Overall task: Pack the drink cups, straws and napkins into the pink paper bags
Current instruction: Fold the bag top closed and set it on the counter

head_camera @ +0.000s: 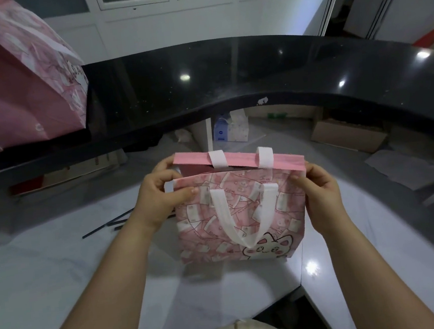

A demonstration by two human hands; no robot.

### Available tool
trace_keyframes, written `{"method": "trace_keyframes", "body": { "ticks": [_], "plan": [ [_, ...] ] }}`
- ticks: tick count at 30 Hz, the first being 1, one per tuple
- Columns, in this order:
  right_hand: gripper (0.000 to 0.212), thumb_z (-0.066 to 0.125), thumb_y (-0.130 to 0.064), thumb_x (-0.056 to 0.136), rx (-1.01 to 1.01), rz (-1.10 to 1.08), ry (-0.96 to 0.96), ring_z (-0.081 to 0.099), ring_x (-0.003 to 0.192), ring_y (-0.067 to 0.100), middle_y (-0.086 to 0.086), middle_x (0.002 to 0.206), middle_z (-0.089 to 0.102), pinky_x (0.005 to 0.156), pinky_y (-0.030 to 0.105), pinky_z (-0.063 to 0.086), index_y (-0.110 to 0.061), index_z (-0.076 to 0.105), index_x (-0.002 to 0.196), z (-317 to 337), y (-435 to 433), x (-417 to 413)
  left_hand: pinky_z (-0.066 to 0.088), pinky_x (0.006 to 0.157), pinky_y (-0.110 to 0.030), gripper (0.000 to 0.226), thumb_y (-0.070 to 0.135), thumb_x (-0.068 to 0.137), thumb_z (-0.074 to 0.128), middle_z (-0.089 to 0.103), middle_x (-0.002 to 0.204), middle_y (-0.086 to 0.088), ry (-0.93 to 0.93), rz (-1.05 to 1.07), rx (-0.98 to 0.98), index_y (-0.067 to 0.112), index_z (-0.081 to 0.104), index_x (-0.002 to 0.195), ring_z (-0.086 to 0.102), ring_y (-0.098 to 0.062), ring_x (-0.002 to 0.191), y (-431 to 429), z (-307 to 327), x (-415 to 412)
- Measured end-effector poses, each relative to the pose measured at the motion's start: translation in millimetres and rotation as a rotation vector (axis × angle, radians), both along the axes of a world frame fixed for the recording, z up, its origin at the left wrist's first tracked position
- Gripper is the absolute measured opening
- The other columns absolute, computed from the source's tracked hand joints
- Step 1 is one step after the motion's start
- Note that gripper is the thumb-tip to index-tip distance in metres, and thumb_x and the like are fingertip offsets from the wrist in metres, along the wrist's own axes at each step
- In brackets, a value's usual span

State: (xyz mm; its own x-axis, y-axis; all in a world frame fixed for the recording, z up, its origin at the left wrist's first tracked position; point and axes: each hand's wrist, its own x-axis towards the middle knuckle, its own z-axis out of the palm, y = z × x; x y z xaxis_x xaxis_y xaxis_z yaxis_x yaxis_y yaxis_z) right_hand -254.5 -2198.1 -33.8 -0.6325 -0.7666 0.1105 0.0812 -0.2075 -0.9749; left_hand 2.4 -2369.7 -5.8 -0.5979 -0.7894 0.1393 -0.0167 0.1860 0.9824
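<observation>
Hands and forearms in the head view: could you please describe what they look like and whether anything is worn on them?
The left hand and right hand wear no gloves, and no ring, watch or bracelet shows. The left forearm and right forearm are uncovered down to the picture's lower edge, with no sleeve in view.

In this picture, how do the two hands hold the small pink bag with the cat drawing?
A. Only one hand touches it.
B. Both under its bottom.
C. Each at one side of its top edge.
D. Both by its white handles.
C: the left hand and the right hand each pinch the top edge of the pink bag at opposite sides, while the front white handle hangs free.
</observation>
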Motion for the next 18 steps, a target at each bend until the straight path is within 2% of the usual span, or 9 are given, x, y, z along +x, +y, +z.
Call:
{"method": "trace_keyframes", "body": {
  "ticks": [2,3,5,7,10,13,16,18],
  "plan": [
    [0.026,0.064,-0.001,0.087,-0.012,-0.072,0.004,0.065,0.081,0.017,-0.002,0.087,0.072,0.072,0.032,0.054,-0.024,0.074,0.081,0.4,-3.3,1.3,0.058,0.081,-0.034,0.014,0.017,0.062,0.083,0.062,0.119,0.014,0.040,-0.003,0.022,0.026,0.077,0.071,0.061,-0.018,0.113,-3.6,-1.5,-1.7],
    [0.025,0.065,-0.003,0.086,-0.018,-0.101,0.007,0.066,0.080,0.015,-0.004,0.085,0.072,0.070,0.028,0.054,-0.025,0.074,0.082,0.5,-5.4,2.0,0.058,0.080,-0.035,0.018,0.015,0.063,0.083,0.064,0.115,0.008,0.045,0.007,0.024,0.023,0.078,0.079,0.063,-0.021,0.110,-5.4,-2.8,-2.3],
    [0.015,0.069,-0.010,0.084,-0.027,-0.139,0.003,0.067,0.080,0.015,-0.004,0.084,0.073,0.070,0.027,0.056,-0.025,0.074,0.083,0.8,-8.7,3.5,0.057,0.081,-0.040,0.024,0.007,0.065,0.083,0.065,0.108,0.001,0.043,0.041,0.022,0.015,0.078,0.087,0.064,-0.020,0.102,-9.1,-5.5,-3.9],
    [0.007,0.073,-0.017,0.079,-0.042,-0.170,-0.009,0.067,0.082,0.018,-0.001,0.085,0.072,0.074,0.031,0.058,-0.022,0.071,0.084,1.3,-10.5,3.6,0.057,0.080,-0.037,0.025,0.009,0.063,0.083,0.066,0.100,0.003,0.055,0.062,0.018,0.016,0.077,0.086,0.065,-0.016,0.094,-9.1,-5.7,-6.6],
    [0.018,0.076,-0.015,0.074,-0.067,-0.212,0.018,0.063,0.077,0.014,-0.003,0.079,0.067,0.073,0.029,0.057,-0.020,0.063,0.087,1.4,-13.4,0.3,0.058,0.078,-0.032,0.021,0.008,0.061,0.083,0.070,0.090,0.005,0.116,0.095,0.010,0.016,0.072,0.076,0.067,-0.014,0.086,-6.2,-8.2,-11.8],
    [0.034,0.074,-0.005,0.070,-0.111,-0.130,0.014,0.065,0.072,0.007,-0.011,0.071,0.065,0.071,0.023,0.056,-0.017,0.054,0.094,3.5,-14.8,-3.7,0.058,0.074,-0.030,0.030,0.008,0.059,0.082,0.070,0.083,0.002,0.179,0.163,0.015,0.012,0.055,0.069,0.067,-0.014,0.081,-6.1,-11.9,-14.4],
    [0.042,0.077,-0.010,0.070,-0.031,-0.057,0.097,0.070,0.082,0.012,-0.006,0.082,0.073,0.071,0.025,0.057,-0.024,0.061,0.106,7.4,-11.6,-10.3,0.057,0.071,-0.028,0.035,0.014,0.060,0.083,0.071,0.082,0.002,0.162,0.129,0.029,0.023,0.055,0.079,0.068,-0.013,0.081,-9.7,-8.5,-12.5],
    [0.046,0.077,-0.009,0.072,0.010,-0.016,0.172,0.070,0.090,0.018,-0.002,0.092,0.073,0.075,0.030,0.058,-0.033,0.063,0.109,11.2,-9.5,-14.1,0.059,0.075,-0.030,0.045,0.016,0.062,0.083,0.074,0.092,0.002,0.103,0.078,0.009,0.037,0.062,0.096,0.070,-0.014,0.091,-12.1,-3.0,-10.9]
  ]
}}
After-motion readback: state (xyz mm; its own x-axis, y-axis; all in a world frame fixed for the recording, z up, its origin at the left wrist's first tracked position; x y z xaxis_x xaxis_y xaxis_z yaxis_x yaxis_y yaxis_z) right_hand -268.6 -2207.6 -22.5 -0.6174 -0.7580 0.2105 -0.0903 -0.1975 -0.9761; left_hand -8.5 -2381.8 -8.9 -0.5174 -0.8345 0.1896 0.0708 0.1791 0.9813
